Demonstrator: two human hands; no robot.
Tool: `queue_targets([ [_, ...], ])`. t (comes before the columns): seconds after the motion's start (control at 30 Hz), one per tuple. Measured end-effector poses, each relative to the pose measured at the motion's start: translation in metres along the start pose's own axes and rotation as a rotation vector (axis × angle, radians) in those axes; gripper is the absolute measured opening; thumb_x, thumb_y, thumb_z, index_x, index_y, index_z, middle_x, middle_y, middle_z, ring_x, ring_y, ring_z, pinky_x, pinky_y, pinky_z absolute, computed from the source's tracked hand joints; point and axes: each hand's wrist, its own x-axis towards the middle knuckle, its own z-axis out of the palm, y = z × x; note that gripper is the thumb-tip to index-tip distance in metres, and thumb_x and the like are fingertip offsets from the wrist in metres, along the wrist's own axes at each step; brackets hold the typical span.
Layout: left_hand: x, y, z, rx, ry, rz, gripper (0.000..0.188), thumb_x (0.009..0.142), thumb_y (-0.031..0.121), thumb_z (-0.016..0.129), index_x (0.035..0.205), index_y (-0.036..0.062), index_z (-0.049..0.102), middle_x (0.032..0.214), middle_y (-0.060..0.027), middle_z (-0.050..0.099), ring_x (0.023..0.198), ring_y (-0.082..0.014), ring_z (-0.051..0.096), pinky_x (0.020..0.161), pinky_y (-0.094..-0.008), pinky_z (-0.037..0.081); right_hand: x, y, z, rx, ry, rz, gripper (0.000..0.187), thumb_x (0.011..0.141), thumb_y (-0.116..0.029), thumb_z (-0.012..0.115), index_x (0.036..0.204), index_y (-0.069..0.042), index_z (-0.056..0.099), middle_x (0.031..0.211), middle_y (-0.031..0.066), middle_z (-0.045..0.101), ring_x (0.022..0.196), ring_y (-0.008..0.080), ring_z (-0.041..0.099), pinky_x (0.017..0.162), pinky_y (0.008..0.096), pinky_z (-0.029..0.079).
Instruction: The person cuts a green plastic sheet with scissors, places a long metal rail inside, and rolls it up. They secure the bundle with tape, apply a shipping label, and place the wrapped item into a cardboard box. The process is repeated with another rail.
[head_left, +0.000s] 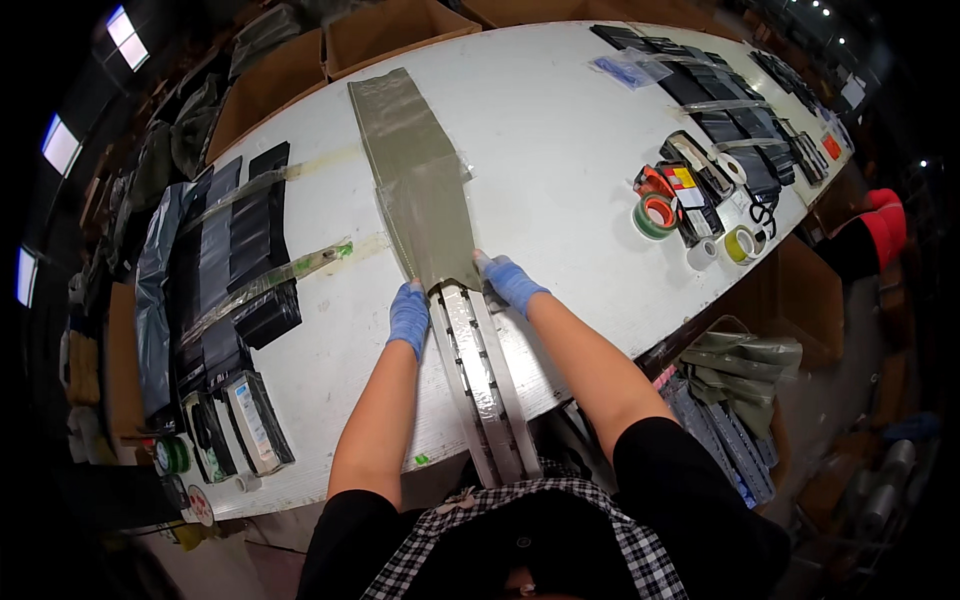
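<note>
A long olive-green plastic bag (pixel 418 150) lies flat on the white table, its mouth toward me. From that mouth a long pale strip (pixel 482 390) with a shiny clear middle and dark clips along it reaches back to my body; its far end is hidden inside the bag. My left hand (pixel 408 320), in a blue glove, pinches the left edge of the bag's mouth. At the opposite edge, my right hand (pixel 512 282), also blue-gloved, grips the bag between thumb and fingers, slightly farther away than the left.
Taped-down stacks of dark plastic bags lie on the left (pixel 260 225) and far right (pixel 715 95) of the white table (pixel 560 150). Tape rolls (pixel 655 215), small boxes and black scissors (pixel 763 215) sit at the right. Cardboard boxes (pixel 390 35) line the far edge.
</note>
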Motion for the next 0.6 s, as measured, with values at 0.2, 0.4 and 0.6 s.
queue_targets([
  [0.2, 0.026, -0.049, -0.022, 0.072, 0.03, 0.199, 0.035, 0.1, 0.029, 0.046, 0.107, -0.0003, 0.063, 0.083, -0.0101, 0.063, 0.074, -0.0191, 0.053, 0.074, -0.031, 0.046, 0.0, -0.021, 0.023, -0.372, 0.012, -0.322, 0.047, 0.098, -0.041, 0.043, 0.117, -0.001, 0.057, 0.104, 0.0229, 0.066, 0.094, 0.0341, 0.064, 0.087, 0.0423, 0.049],
  [0.4, -0.027, 0.015, -0.012, 0.195, -0.005, 0.223, 0.033, 0.099, 0.027, 0.049, 0.097, -0.0021, 0.064, 0.081, -0.0148, 0.065, 0.074, -0.0232, 0.056, 0.074, -0.0351, 0.047, -0.009, -0.005, 0.006, -0.396, 0.083, -0.344, 0.039, 0.1, -0.034, 0.043, 0.109, -0.001, 0.06, 0.089, 0.0201, 0.065, 0.076, 0.0316, 0.064, 0.07, 0.04, 0.053],
  [0.6, -0.074, 0.049, -0.035, -0.069, -0.095, 0.299, 0.032, 0.099, 0.028, 0.051, 0.091, -0.0016, 0.062, 0.077, -0.0089, 0.06, 0.072, -0.017, 0.053, 0.071, -0.0328, 0.046, -0.055, -0.015, -0.007, -0.243, 0.074, -0.611, 0.035, 0.1, -0.033, 0.046, 0.097, -0.001, 0.061, 0.08, 0.0183, 0.063, 0.071, 0.0274, 0.058, 0.073, 0.0365, 0.048],
])
